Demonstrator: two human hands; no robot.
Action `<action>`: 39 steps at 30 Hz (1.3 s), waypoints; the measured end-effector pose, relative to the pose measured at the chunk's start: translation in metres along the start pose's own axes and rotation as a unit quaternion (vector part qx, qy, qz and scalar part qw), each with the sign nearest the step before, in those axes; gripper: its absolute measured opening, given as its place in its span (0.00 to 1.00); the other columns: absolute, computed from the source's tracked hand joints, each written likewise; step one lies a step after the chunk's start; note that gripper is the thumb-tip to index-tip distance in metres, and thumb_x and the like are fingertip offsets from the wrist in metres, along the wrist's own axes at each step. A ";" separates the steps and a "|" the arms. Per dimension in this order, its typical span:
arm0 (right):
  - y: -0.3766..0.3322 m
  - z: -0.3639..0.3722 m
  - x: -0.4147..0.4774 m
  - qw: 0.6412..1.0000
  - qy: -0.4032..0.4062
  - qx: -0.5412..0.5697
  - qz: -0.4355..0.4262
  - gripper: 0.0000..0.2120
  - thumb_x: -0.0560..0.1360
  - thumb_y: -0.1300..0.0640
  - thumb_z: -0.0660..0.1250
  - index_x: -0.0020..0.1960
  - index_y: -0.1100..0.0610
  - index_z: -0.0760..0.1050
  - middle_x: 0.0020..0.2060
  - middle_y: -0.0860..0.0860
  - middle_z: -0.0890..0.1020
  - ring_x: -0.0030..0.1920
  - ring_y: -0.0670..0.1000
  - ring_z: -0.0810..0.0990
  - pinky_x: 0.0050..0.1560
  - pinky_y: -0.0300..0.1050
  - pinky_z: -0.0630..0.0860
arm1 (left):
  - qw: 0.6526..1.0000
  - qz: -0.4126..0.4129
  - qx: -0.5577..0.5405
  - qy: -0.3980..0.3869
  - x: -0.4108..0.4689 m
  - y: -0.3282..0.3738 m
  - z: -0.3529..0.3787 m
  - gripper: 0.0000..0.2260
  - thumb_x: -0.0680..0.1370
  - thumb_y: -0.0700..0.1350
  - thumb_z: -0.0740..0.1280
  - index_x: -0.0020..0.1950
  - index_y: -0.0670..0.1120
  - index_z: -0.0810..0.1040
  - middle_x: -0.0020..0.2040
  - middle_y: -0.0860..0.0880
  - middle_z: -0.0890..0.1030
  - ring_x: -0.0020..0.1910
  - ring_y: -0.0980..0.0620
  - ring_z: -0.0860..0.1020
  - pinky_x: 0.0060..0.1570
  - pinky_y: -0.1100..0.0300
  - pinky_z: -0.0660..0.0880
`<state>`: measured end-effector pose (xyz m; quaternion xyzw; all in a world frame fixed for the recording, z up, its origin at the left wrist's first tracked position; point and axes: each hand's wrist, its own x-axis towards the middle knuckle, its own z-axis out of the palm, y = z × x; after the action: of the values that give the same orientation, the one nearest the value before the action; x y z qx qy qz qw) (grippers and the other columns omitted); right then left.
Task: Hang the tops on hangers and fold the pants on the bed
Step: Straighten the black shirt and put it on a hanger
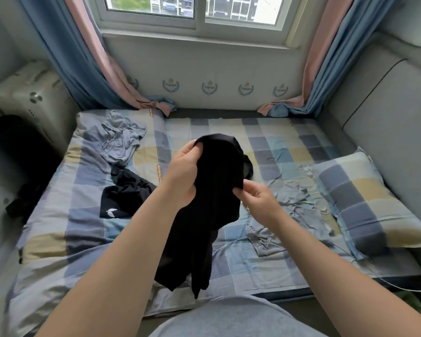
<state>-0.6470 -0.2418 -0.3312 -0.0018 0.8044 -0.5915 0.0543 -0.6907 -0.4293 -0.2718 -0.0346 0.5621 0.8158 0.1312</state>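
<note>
I hold a black garment [216,181] up over the middle of the bed [289,147]. My left hand [184,173] grips its upper left edge, fingers curled round the cloth. My right hand [257,198] pinches its right edge lower down. The rest of the black cloth hangs down to the bed's near edge. Black shorts with a white logo [124,193] lie crumpled at the left. A grey-blue garment [118,139] lies at the far left corner. Another grey-blue garment [287,210] is spread on the right, beside my right hand. No hanger is in view.
A checked pillow [365,200] lies at the bed's right edge against a grey padded wall [387,113]. Blue and pink curtains [83,57] hang at both sides of the window. A dark pile of cloth [20,166] sits off the bed's left side.
</note>
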 end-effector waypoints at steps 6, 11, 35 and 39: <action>-0.034 -0.084 -0.003 0.989 0.133 -0.012 -0.057 0.14 0.84 0.58 0.59 0.40 0.59 0.67 0.26 0.49 0.67 0.27 0.48 0.65 0.27 0.40 0.63 | 0.999 0.037 0.027 0.010 0.036 0.008 0.042 0.12 0.86 0.44 0.56 0.56 0.46 0.79 0.47 0.49 0.85 0.45 0.54 0.84 0.39 0.61 0.80; -0.058 -0.171 0.000 0.979 0.170 -0.028 -0.106 0.17 0.84 0.55 0.60 0.40 0.64 0.64 0.31 0.53 0.64 0.32 0.55 0.61 0.31 0.48 0.61 | 0.992 0.045 0.113 0.014 0.084 -0.009 0.106 0.14 0.85 0.45 0.58 0.47 0.52 0.82 0.46 0.49 0.85 0.47 0.50 0.82 0.44 0.55 0.78; -0.027 -0.380 0.044 0.950 0.218 0.219 -0.051 0.13 0.84 0.55 0.59 0.41 0.55 0.69 0.32 0.52 0.77 0.32 0.51 0.82 0.30 0.43 0.78 | 0.934 0.120 0.336 -0.035 0.105 -0.168 0.340 0.11 0.84 0.44 0.61 0.42 0.45 0.73 0.32 0.48 0.74 0.32 0.47 0.70 0.36 0.54 0.65; 0.002 -0.390 0.055 0.932 0.229 0.278 0.036 0.12 0.84 0.53 0.60 0.43 0.54 0.70 0.35 0.52 0.82 0.33 0.49 0.83 0.32 0.42 0.78 | 0.954 0.118 0.270 0.052 0.106 -0.146 0.324 0.11 0.83 0.37 0.59 0.41 0.44 0.74 0.30 0.53 0.70 0.29 0.53 0.66 0.30 0.55 0.63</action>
<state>-0.7364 0.1263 -0.2228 0.1782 0.5980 -0.7734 -0.1120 -0.7267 -0.0619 -0.3074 0.0259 0.7678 0.6401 0.0092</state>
